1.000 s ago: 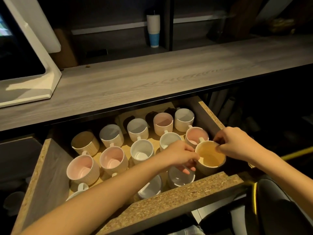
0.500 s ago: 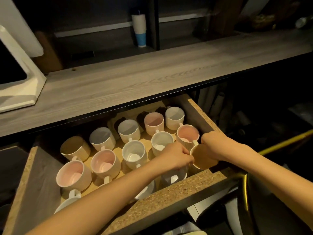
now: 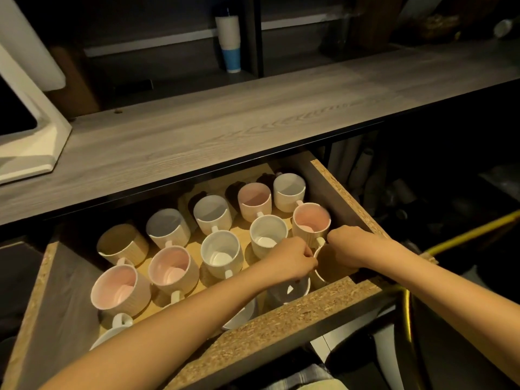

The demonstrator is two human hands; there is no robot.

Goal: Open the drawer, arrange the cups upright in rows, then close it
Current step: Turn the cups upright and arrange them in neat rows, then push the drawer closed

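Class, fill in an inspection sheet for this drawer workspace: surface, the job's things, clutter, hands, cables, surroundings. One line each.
Surface: grey wood-grain counter above the drawer, which is pulled open.
Job's things: cups upright in rows, handles toward the person; some pink inside, some white; a tan cup at the front right corner.
Clutter: nothing seen inside the drawer besides cups.
Hands: left hand and right hand both closed on the tan cup.
Cables: nothing seen; a yellow tube crosses at right.
Surroundings: white stand on the counter at left, stacked paper cups on the shelf; dim lighting.
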